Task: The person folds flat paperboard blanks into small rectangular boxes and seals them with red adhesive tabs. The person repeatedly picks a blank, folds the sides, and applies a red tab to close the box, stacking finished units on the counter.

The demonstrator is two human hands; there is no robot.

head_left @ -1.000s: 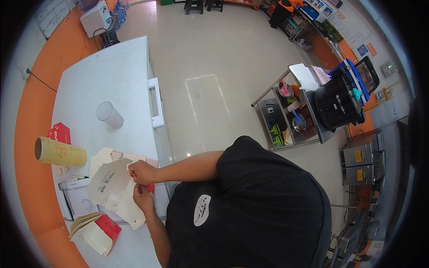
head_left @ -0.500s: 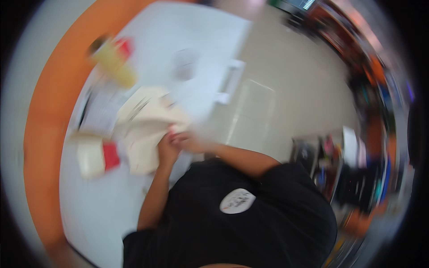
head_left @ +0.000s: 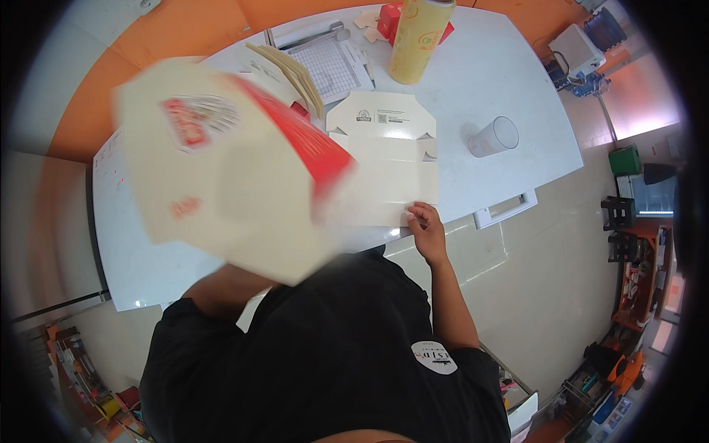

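Observation:
A large cream cardboard box blank with red print and a red panel is held up at the left, tilted and smeared by motion. My left forearm goes behind it, so my left hand is hidden; the raised blank appears to be in its grip. A second cream box blank, creased and with small cut flaps, lies flat at the table's near edge. At its near right corner is my right hand, with curled fingers and thumb closed on the cardboard edge.
On the white table stand a clear cup at the right and a yellow wrapped roll at the back. A red box sits behind the roll. Folded cream cardboard pieces and a gridded sheet lie beyond the blanks.
The view has swung round and sharpened. My hands, together over cream cardboard before, are now apart. A printed blank is now raised at the left, and my right hand is at the flat blank's corner.

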